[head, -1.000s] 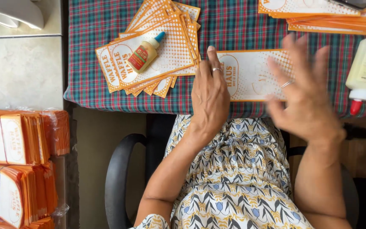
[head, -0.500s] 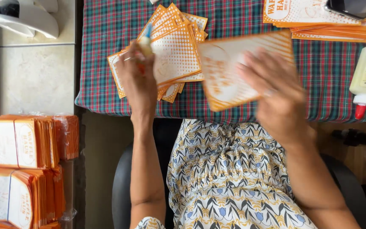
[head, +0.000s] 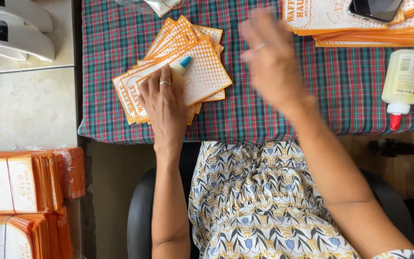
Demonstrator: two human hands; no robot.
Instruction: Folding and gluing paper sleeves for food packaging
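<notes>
My left hand [head: 164,103] lies on a fanned pile of orange-and-white paper sleeves [head: 204,72] on the plaid tablecloth [head: 264,120]. Its fingers close over a small glue bottle with a blue cap [head: 183,64] that rests on the pile. Raised above the cloth to the right, my right hand [head: 271,62] is blurred, with fingers spread and nothing in it. It hangs between the fanned pile and a second, neater stack of sleeves [head: 360,31] at the far right.
A dark phone [head: 374,8] lies on the right stack. Below it, near the table's right edge, is a larger white glue bottle with a red tip [head: 405,76]. Banded bundles of sleeves [head: 20,184] sit at lower left, a white device [head: 10,29] at upper left.
My left hand went from the table's middle to the small glue bottle and closed over it. My right hand lifted an orange sleeve, no longer holds it, and has risen toward the right stack.
</notes>
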